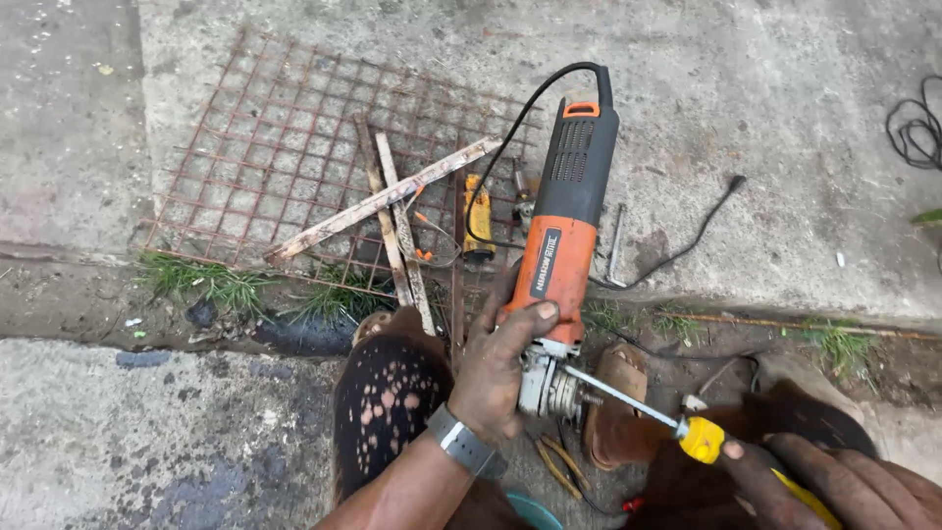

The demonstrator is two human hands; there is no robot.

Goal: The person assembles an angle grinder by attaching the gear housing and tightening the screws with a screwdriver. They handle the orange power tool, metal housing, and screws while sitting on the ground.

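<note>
Rusty wire mesh (265, 128) under wooden slats (383, 201).

Orange-and-dark-grey grinder (561, 231) with black cord (510, 147); yellow-handled screwdriver (703, 439); rust-red wire mesh (285, 147) at 11 o'clock; grey watch strap (459, 442); grey concrete floor (765, 118).

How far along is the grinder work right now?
Done: no disc shows on the angle grinder's bare metal head. In hand: left hand grips the grinder's neck; right hand holds a yellow-handled screwdriver, its tip at the head. Left: pliers lie unused below.
</note>
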